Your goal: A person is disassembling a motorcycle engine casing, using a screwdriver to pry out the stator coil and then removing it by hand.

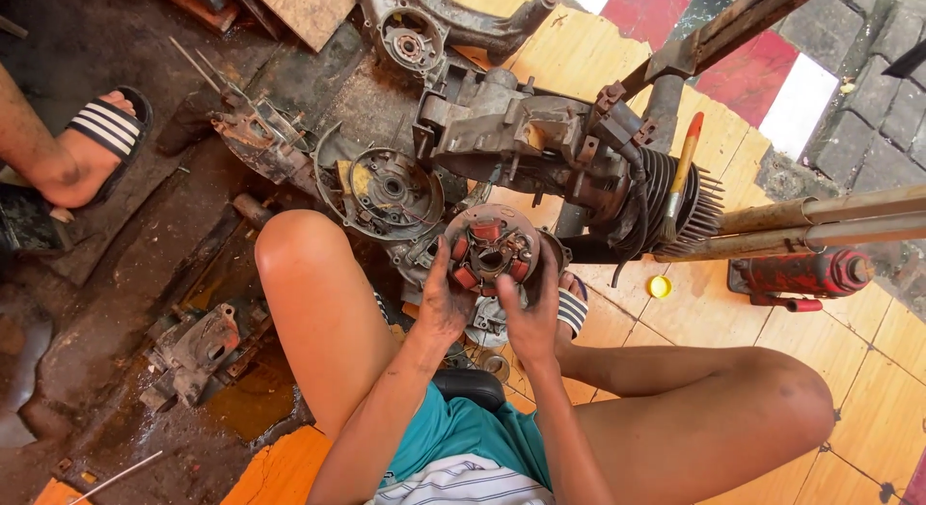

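I hold a round stator plate with copper-red coils in both hands, just above my knees. My left hand grips its lower left edge, thumb up along the rim. My right hand grips the lower right edge. Behind the plate lies a greasy engine block with a finned cylinder. A round engine housing with a central shaft sits just left of the plate.
A red bottle jack and a yellow cap lie on the tiles at right. A screwdriver with an orange handle leans on the cylinder fins. Rusty tubes cross the right side. Another person's sandalled foot rests at far left. Oily engine parts lie lower left.
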